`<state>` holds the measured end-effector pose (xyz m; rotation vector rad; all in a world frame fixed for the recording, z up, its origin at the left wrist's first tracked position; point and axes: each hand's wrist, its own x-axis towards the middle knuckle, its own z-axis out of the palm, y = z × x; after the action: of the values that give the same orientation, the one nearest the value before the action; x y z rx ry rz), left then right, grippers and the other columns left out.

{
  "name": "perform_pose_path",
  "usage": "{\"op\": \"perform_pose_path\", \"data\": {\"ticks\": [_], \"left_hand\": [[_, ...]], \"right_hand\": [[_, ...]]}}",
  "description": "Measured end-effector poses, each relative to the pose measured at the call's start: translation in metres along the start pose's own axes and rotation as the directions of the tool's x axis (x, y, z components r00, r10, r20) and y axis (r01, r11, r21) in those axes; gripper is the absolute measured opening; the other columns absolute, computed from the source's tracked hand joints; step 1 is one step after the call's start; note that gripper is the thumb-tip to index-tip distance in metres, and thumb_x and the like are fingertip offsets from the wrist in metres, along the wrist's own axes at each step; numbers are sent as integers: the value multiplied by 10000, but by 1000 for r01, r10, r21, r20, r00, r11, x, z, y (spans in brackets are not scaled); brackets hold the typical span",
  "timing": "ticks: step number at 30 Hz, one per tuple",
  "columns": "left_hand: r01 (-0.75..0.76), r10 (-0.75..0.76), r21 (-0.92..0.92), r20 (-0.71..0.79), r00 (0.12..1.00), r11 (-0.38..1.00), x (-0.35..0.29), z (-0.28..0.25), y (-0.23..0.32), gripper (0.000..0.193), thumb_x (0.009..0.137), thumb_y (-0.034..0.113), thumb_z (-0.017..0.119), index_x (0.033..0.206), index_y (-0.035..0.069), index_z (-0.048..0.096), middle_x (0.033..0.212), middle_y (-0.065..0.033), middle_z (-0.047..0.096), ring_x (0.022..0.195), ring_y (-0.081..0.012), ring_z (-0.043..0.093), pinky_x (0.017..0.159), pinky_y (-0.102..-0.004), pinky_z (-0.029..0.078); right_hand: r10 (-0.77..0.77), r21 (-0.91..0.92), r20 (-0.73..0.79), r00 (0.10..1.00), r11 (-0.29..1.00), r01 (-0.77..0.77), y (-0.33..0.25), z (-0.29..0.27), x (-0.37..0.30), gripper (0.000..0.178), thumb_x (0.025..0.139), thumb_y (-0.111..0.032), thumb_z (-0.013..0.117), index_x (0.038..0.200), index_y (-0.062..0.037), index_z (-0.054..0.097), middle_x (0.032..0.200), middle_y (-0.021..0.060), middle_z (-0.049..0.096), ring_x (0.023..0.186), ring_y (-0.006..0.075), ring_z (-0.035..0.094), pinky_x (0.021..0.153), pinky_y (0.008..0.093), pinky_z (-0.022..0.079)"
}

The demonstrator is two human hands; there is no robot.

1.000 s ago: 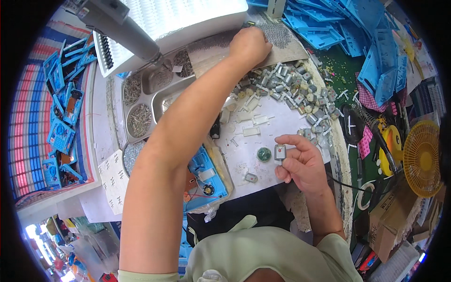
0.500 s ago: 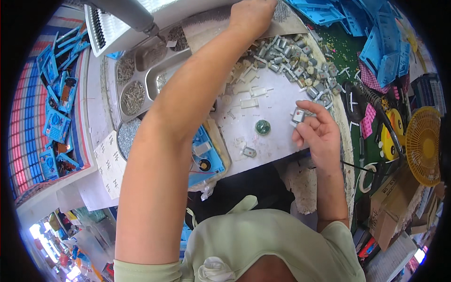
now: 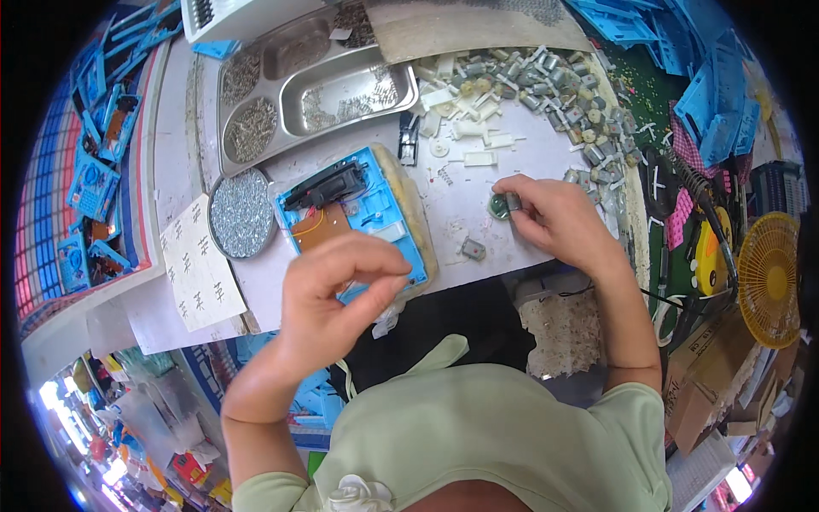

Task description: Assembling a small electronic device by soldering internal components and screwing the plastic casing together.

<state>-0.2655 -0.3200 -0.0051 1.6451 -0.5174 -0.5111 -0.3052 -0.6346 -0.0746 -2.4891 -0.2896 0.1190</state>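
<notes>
My left hand is above the near edge of a blue plastic casing, thumb and fingertips pinched together; whatever they grip is too small to make out. Inside the casing lie a black part, a brown circuit board and thin wires. My right hand pinches a small silver motor at a small round pot of green stuff, where the fingers partly cover both. Another small motor lies on the table just nearer to me.
A metal compartment tray holds small screws and springs. Beside it stands a round dish of tiny metal parts. Motors lie heaped at the far right, white plastic pieces near them. Blue casings and a yellow fan are farther right.
My left hand has come back from the far board to the blue casing, uncovering the tray. My right hand has carried the motor left to the green pot. The view has shifted slightly.
</notes>
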Motion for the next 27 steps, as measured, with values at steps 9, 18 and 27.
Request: {"op": "perform_pose_path", "data": {"ticks": [9,18,27], "left_hand": [[113,-128,-93,-177,976,989,-41,31,-40,204,892,-39,729,1086,-1,679,1006,-84,700,893,-127,684,756,-269,583],[70,-96,-130,-200,975,989,-42,29,-44,356,902,-30,724,1218,34,574,971,-50,673,856,-108,675,735,-262,574],[51,-77,-127,-207,975,991,-45,29,-46,350,898,-31,724,1210,31,577,979,-53,681,845,-103,679,744,-270,581]], "right_hand": [[240,717,126,963,649,-256,-52,-8,1,392,887,-19,677,1275,-47,636,687,-32,581,623,88,590,579,255,432],[68,915,372,926,144,-378,-101,41,4,466,924,4,693,1368,9,552,727,-30,578,657,43,562,620,195,438],[95,845,327,940,416,-336,-103,46,3,453,917,15,702,1351,-9,573,748,-20,599,655,49,565,624,205,444]]}}
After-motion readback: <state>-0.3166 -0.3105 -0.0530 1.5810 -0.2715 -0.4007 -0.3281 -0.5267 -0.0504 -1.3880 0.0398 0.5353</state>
